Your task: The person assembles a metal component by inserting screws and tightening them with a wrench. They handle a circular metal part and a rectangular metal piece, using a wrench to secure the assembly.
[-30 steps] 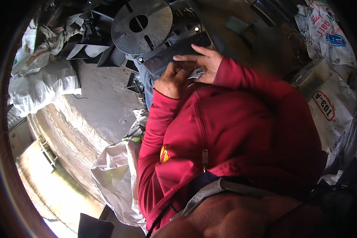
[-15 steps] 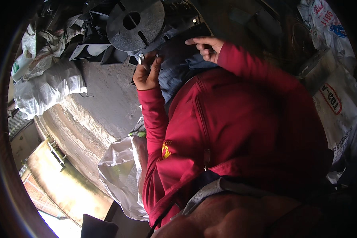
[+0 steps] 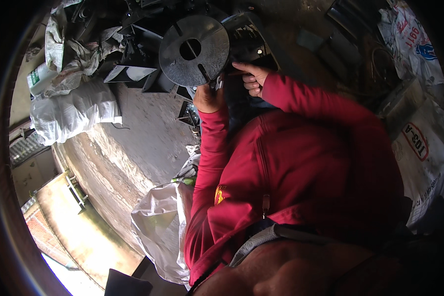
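A round dark metal disc (image 3: 212,39) with a central hole and two slots stands just beyond my hands. Under its lower rim, my left hand (image 3: 208,100) is closed on a small shiny metal piece (image 3: 218,82), whose kind I cannot make out. To the right, my right hand (image 3: 254,81) points its index finger left toward the rim. Its other fingers are curled, and whatever they may hold is hidden. A small gap separates the two hands. Shadow covers the space between them.
Angled dark metal parts (image 3: 130,74) lie left of the disc. Farther left is a white plastic-wrapped bundle (image 3: 74,111). A pale open sack (image 3: 160,222) stands by my left arm. Printed white sacks (image 3: 419,153) line the right side. Grey floor (image 3: 148,113) shows at left.
The view has shifted, so the disc and surroundings sit lower and more to the right. My left hand has come closer to the disc's rim and my right hand; the right index finger still points left.
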A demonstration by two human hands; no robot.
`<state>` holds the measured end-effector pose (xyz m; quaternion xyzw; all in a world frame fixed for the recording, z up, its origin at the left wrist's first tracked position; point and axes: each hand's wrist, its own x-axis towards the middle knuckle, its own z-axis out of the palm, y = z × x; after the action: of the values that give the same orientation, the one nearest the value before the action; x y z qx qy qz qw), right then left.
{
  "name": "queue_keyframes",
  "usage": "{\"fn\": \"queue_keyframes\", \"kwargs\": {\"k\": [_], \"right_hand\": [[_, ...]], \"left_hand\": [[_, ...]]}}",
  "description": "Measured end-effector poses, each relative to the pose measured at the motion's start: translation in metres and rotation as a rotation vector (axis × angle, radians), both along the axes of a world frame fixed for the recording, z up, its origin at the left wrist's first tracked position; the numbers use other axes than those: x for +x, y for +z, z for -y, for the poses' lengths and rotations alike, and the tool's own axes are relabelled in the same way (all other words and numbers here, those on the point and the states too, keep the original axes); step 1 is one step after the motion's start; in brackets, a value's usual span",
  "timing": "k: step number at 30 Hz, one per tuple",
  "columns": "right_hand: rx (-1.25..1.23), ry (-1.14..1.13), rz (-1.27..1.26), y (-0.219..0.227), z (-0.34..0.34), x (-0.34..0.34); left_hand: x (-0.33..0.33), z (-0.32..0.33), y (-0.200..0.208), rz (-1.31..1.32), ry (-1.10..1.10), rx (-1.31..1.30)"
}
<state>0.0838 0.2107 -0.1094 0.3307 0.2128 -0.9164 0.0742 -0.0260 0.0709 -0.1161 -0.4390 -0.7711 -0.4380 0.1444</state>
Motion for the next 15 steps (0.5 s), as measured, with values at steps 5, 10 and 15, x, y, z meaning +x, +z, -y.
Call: {"fn": "queue_keyframes", "kwargs": {"k": [5, 10, 15], "right_hand": [[0.058, -0.054, -0.041, -0.019, 0.005, -0.011], [0.079, -0.044, -0.071, -0.021, 0.004, -0.009], [0.126, -0.031, -0.031, -0.010, 0.004, -0.009]], "left_hand": [[0.002, -0.014, -0.001, -0.196, 0.027, 0.046], [0.009, -0.014, -0.003, -0.204, 0.062, 0.007], [0.005, -0.012, -0.006, -0.237, 0.038, -0.037]]}}
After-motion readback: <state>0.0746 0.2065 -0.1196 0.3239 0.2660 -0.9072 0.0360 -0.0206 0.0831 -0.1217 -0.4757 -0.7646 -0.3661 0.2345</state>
